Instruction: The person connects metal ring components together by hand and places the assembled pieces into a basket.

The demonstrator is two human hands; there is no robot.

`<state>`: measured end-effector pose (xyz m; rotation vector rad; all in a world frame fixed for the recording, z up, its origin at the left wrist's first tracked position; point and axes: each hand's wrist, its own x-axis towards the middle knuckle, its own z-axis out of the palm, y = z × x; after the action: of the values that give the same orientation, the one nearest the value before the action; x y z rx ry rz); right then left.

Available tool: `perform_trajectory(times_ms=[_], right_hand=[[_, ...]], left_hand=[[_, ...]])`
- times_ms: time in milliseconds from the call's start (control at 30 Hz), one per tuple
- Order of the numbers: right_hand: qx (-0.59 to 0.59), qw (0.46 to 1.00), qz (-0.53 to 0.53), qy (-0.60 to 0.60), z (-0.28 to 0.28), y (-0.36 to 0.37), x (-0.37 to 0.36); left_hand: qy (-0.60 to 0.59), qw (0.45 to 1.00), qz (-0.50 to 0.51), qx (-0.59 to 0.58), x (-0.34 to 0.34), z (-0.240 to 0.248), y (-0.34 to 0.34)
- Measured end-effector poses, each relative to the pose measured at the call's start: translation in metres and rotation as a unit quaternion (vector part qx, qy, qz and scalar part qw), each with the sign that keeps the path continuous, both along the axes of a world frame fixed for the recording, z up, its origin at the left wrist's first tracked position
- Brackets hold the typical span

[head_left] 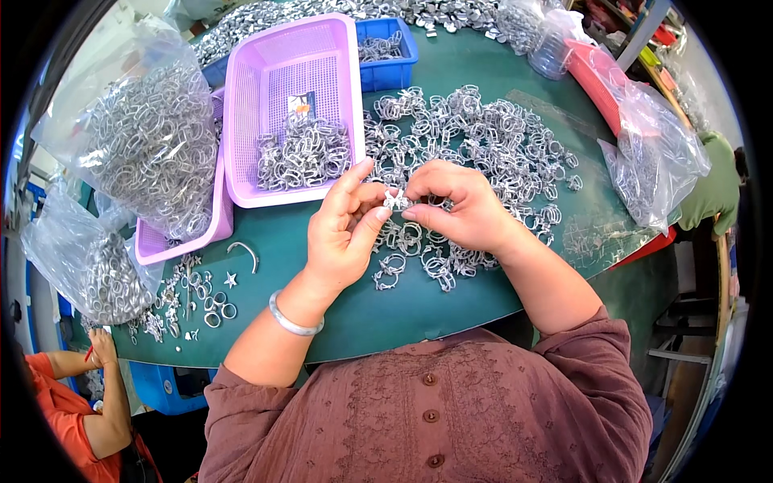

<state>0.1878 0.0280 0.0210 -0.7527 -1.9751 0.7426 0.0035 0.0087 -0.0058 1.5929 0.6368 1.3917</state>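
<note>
Between both hands is a small silvery metal ring piece [394, 200] with a star- or flower-like front. My left hand [345, 225] pinches its left side with thumb and fingers, and the forefinger points up. The thumb and bent fingers of my right hand [463, 205] grip it from the other side. My fingers hide part of the piece. Just beyond and under my right hand spreads a heap of similar grey metal rings [491, 141]. A lilac basket [239, 121], tilted and holding more rings [306, 157], is past my left hand.
A green table [346, 334] carries everything. To the left are clear bags [149, 137] of metal pieces, another lilac basket [181, 245] and loose rings [213, 310]. A blue bin [394, 78] stands behind; a red tray [594, 88] and bag [644, 173] are right. A co-worker [76, 419] sits lower left.
</note>
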Motion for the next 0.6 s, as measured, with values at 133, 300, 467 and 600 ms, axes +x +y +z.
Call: perform_trajectory(times_ms=[133,300,467,600], right_hand=[[0.036,0.999,-0.018,-0.011,0.0005,-0.0009,-0.0004],[0.064,0.997,-0.030,-0.021,0.0008,-0.0010,-0.0004],[0.085,0.996,-0.035,-0.024,0.0017,-0.0014,-0.0012],[0.090,0.994,-0.042,-0.036,0.0019,-0.0017,-0.0008]], left_hand=[[0.005,1.000,-0.009,0.003,-0.0014,0.0014,0.0001],[0.008,1.000,-0.008,0.012,-0.0011,0.0020,0.0000],[0.013,1.000,-0.003,0.018,-0.0017,0.0015,0.0002],[0.015,1.000,-0.001,0.019,-0.0019,0.0014,0.0004]])
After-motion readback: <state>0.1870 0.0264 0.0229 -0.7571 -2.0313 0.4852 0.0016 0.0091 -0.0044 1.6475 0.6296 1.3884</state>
